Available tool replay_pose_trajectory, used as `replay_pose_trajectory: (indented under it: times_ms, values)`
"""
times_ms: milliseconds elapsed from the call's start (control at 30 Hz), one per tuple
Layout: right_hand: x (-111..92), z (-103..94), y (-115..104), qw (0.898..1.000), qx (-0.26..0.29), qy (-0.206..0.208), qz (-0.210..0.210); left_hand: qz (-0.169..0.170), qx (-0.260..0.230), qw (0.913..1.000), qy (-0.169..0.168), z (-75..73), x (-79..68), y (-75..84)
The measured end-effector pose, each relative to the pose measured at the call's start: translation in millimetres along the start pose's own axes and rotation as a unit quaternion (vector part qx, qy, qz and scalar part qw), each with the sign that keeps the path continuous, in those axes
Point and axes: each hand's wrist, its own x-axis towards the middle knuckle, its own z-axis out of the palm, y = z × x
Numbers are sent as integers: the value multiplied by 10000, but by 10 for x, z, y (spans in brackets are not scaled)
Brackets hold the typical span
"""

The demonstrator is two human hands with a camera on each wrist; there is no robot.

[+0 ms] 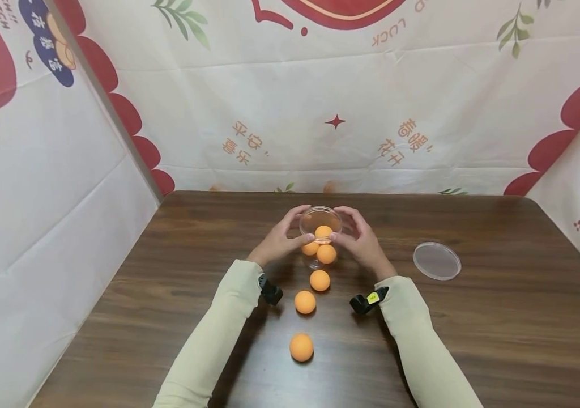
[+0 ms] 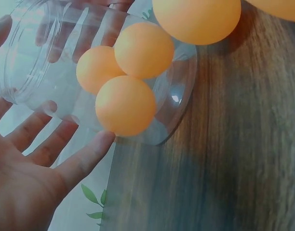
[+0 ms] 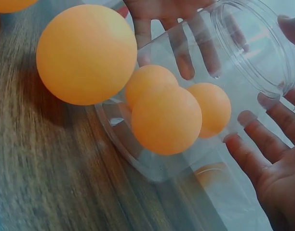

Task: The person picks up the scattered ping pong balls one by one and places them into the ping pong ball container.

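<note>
A clear plastic jar (image 1: 320, 208) stands on the table without its lid, its round mouth facing up. Three orange ping-pong balls (image 2: 126, 106) lie inside at its bottom. My left hand (image 1: 282, 241) holds the jar from the left, thumb at the near side of the rim and fingers spread along the wall. From the other side my right hand (image 1: 363, 243) grips it the same way, as the right wrist view shows with the jar (image 3: 157, 171) between both hands. Three more balls rest on the table: one ball (image 1: 320, 280) near the jar, another ball (image 1: 305, 302), and the nearest ball (image 1: 301, 347).
A round clear lid (image 1: 436, 261) lies flat on the dark wood table (image 1: 499, 317), right of the right hand. Behind the table hangs a white printed cloth (image 1: 280, 102), with more cloth at both sides. A black wrist camera (image 1: 271, 290) sits on the left sleeve.
</note>
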Motion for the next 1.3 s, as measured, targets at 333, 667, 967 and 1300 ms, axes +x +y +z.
replay_pose_trajectory:
  times_ms: [333,667,967,1300]
  values:
    - [-5,119,33,9999,95,-32,-28,-225,73,9997,20,-39,-93,-24]
    - [2,132,49,9998,145,99,-52,320,1025,9932,456,-133,-214,57]
    - [-5,30,16,9999,-7,153,-62,1217,2273,9659,219,-139,-329,206]
    - [17,-2,-13,9999,21,78,-109,1578,2747,9485,-15,-66,-532,439]
